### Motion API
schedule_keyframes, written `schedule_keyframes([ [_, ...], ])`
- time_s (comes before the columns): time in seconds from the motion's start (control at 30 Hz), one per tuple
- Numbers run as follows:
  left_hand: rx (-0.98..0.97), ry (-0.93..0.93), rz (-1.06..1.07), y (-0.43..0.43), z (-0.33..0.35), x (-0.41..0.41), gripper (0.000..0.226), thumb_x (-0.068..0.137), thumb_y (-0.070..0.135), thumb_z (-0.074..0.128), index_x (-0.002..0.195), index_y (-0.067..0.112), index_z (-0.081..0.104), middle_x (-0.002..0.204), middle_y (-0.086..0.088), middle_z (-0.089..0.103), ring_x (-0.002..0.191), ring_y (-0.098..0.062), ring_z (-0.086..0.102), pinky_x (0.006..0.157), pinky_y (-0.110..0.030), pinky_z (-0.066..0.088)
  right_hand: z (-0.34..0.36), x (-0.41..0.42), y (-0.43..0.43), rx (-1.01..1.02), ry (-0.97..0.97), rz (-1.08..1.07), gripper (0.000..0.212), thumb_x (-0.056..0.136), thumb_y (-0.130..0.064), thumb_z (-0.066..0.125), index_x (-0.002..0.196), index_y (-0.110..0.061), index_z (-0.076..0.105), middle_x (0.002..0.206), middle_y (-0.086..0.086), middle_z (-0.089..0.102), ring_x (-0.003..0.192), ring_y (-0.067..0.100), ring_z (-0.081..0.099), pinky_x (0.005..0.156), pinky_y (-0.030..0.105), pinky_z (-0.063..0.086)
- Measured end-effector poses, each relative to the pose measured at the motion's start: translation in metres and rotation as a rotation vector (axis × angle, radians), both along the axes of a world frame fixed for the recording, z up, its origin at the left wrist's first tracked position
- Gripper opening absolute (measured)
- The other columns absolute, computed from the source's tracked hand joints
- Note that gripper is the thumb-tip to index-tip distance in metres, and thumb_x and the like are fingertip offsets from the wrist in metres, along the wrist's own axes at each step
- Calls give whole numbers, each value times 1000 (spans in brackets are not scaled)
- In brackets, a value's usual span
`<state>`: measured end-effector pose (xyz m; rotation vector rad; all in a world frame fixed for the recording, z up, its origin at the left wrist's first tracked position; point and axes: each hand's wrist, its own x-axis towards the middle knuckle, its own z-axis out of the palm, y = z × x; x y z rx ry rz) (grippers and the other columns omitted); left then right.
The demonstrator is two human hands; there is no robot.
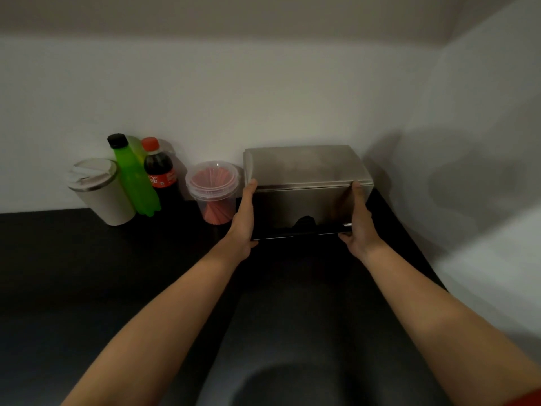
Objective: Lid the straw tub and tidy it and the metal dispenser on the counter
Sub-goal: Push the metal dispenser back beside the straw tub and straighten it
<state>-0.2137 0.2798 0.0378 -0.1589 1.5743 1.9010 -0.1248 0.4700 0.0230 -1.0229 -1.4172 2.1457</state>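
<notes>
The metal dispenser [304, 183], a brushed steel box with a closed lid and a dark slot low on its front, stands at the back of the black counter [117, 273] near the wall. My left hand [244, 218] presses flat against its left side and my right hand [358, 221] against its right side, so both hold it. Just left of the dispenser stands the clear straw tub [213, 189] with red straws inside and a clear lid on top.
At the back left stand a cola bottle [159, 171], a green bottle [133, 177] and a white lidded tumbler [98, 190]. A white wall runs behind, and a side wall closes the right end of the counter.
</notes>
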Motion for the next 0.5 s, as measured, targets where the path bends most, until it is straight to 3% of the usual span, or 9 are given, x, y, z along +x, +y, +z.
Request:
schedule_keyframes([
  [0.1,35,8,-3,-1,0,0,76,49,81,61,105,29,58,116,-1,64,104,-21,60,95,-42,48,0,-1,-1,-10,8,-33,118,54,-81,59,149,-28,14,150,-2,35,135,23,36,113,50,27],
  [0.27,83,29,-16,-2,-2,-2,51,61,75,62,88,32,61,71,8,74,69,-12,71,62,-29,56,2,-3,-2,-30,8,-62,114,58,-79,60,149,-28,16,151,-1,35,135,24,36,112,51,28],
  [0.5,75,30,-41,-4,-3,-6,47,60,75,62,88,37,59,68,8,73,63,-12,71,50,-26,54,1,-4,-1,-41,15,-103,110,62,-76,60,149,-27,14,149,0,36,134,25,38,111,53,29],
])
